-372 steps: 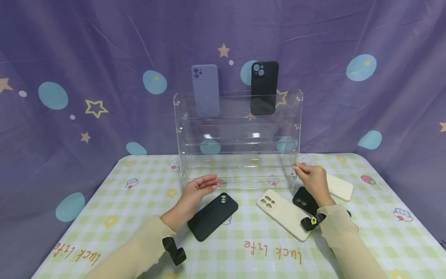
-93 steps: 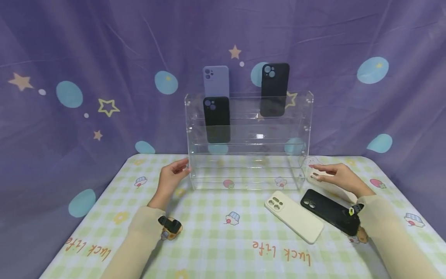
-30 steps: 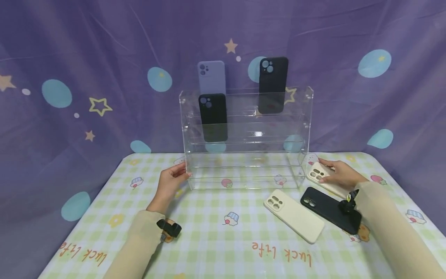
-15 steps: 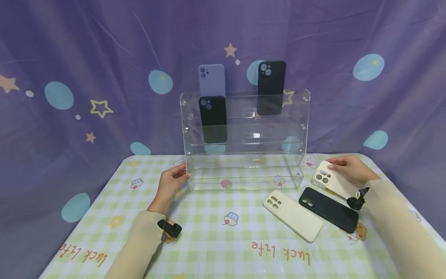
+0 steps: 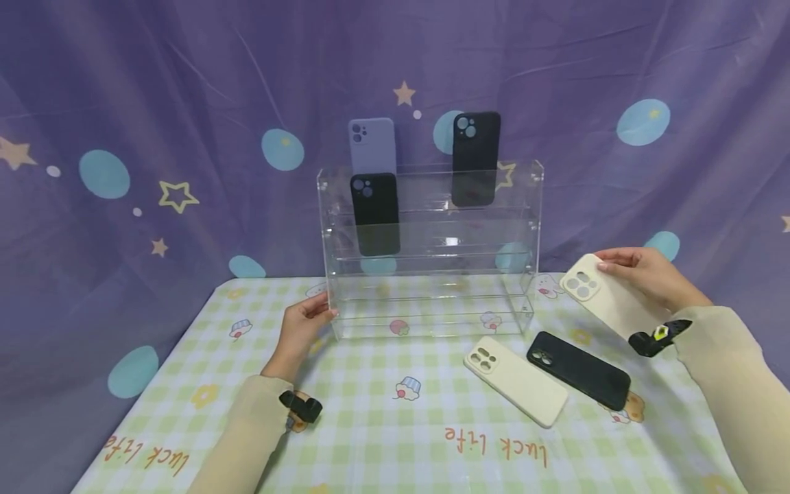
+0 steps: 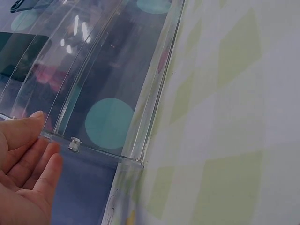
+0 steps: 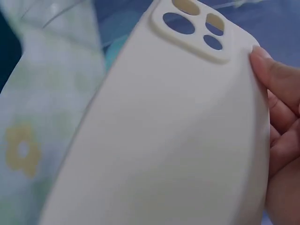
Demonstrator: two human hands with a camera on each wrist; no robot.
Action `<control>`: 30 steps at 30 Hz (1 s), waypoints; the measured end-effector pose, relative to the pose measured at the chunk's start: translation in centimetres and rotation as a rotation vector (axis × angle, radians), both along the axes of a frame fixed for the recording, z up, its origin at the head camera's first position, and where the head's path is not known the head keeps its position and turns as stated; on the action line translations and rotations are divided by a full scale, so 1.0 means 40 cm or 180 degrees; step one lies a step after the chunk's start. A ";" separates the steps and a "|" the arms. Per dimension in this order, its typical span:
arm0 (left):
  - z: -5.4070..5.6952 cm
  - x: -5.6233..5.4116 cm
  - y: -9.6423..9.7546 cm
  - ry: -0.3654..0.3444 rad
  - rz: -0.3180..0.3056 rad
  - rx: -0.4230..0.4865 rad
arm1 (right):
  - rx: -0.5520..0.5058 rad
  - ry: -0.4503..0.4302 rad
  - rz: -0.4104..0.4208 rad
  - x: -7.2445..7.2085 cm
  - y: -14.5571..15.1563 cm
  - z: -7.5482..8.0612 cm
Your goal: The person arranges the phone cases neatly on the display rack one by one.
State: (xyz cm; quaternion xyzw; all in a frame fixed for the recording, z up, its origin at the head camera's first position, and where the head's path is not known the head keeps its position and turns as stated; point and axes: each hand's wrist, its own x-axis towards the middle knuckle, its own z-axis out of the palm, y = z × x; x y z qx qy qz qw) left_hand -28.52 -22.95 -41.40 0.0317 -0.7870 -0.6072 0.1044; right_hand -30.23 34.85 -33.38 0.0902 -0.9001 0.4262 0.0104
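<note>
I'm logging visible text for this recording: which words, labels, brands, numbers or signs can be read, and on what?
"luck life", upside down, on the tablecloth, right of centre.
"luck life", upside down, tablecloth's left.
Yellow mark, right wrist's black device: too small.
Phone cases: no text visible.

The rack (image 5: 432, 271) mid-frame looks like clear plastic, hard, smooth and glossy; light glints white off its shelves. A small see-through fitting (image 6: 74, 144) on its edge, in the left wrist view, shines too. The cream phone case (image 5: 607, 291) at right looks like soft plastic or rubber to me, smooth and matt, with only gentle shading. The second cream case (image 5: 521, 387), lower right, has the same dull finish, as do the black phone case (image 5: 583, 374) beside it and the lilac case (image 5: 373, 147) at upper left of the rack. The curtain (image 5: 185, 82) behind is thin, creased cloth with a faint sheen. The sleeves (image 5: 728, 384) are matt cloth. The checked worktop (image 5: 345, 446) looks smooth; I can't tell cloth from plastic film.
</note>
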 end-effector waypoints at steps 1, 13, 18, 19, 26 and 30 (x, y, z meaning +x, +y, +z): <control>-0.001 -0.001 0.001 0.0002 -0.0003 0.0001 | -0.0099 0.0030 -0.0048 0.007 -0.005 0.015; -0.003 -0.002 0.006 0.0000 -0.0045 -0.0040 | -0.2115 0.0604 -0.0099 0.046 -0.134 0.155; -0.006 0.003 0.007 0.0002 -0.0013 0.0054 | -0.2788 0.1024 0.0039 0.020 -0.235 0.207; -0.006 0.003 0.007 0.0005 -0.0010 0.0069 | -0.2929 0.1090 0.0068 0.012 -0.254 0.217; -0.008 0.002 0.007 0.0001 0.0017 0.0060 | -0.3621 0.1306 -0.0004 -0.046 -0.359 0.279; -0.005 0.000 0.008 0.0034 0.0027 0.0064 | -0.3972 0.1354 -0.0074 -0.082 -0.401 0.300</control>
